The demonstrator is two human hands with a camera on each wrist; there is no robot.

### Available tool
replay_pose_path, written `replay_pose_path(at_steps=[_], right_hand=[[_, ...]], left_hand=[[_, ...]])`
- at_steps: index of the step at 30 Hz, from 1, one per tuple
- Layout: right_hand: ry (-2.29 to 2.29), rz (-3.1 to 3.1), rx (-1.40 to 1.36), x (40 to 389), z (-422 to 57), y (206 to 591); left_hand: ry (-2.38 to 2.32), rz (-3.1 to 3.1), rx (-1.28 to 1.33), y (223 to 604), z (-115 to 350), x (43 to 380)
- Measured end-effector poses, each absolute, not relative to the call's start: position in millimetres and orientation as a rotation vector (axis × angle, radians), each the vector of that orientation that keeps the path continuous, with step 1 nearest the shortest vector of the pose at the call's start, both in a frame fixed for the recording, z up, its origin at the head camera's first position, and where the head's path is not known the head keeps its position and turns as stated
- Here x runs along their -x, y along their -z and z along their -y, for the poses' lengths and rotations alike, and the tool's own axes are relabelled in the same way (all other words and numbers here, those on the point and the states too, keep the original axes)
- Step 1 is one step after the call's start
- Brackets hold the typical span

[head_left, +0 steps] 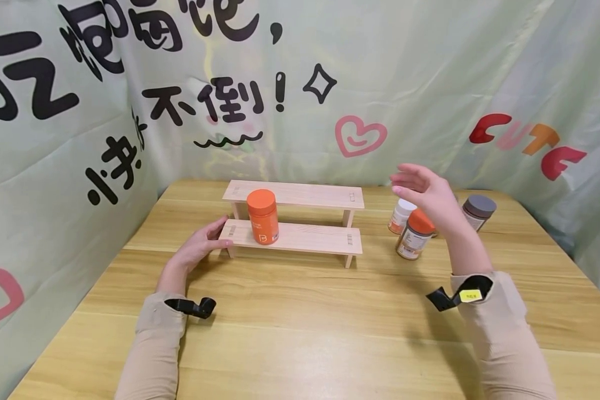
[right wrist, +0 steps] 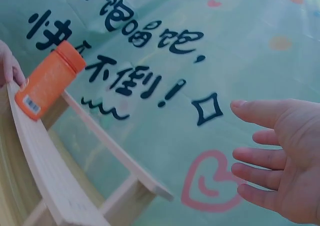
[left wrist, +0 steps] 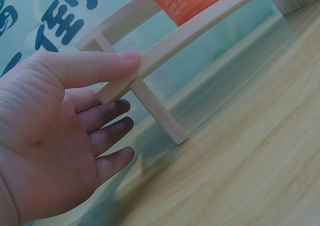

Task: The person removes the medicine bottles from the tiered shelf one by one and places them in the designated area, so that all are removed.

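My left hand (head_left: 200,244) pinches the left end of a two-step wooden shelf (head_left: 310,238), thumb along the front edge of the lower step and index finger behind it. In the left wrist view the other fingers (left wrist: 112,161) hang free beside the shelf leg (left wrist: 160,113). An orange jar (head_left: 263,219) with an orange lid stands upright on the lower step, near that hand. My right hand (head_left: 427,194) is raised in the air, fingers extended and holding nothing. In the head view it overlaps the group of bottles at the right.
At the right of the table (head_left: 290,333) stand a white-capped bottle (head_left: 401,216), an orange-capped bottle (head_left: 414,239) and a grey-capped bottle (head_left: 479,210), partly hidden by the right hand and forearm. A printed curtain (head_left: 420,83) hangs behind the table and along its left side.
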State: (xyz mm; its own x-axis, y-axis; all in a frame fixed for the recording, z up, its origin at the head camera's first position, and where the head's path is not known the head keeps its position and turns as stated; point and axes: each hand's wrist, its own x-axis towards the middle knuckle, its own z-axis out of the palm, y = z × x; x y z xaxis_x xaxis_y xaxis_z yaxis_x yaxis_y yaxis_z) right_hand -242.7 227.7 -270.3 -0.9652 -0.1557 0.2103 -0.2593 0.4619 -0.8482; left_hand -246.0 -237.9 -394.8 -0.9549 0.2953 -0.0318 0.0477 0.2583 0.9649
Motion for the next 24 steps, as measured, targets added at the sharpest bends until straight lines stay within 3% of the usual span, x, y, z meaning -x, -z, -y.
replay_pose_path(at_steps=[24], right_hand=[[-1.701,2.533,-0.857,261,-109,264]], left_hand=[[-1.757,-2.320,-0.326,394,238,247]])
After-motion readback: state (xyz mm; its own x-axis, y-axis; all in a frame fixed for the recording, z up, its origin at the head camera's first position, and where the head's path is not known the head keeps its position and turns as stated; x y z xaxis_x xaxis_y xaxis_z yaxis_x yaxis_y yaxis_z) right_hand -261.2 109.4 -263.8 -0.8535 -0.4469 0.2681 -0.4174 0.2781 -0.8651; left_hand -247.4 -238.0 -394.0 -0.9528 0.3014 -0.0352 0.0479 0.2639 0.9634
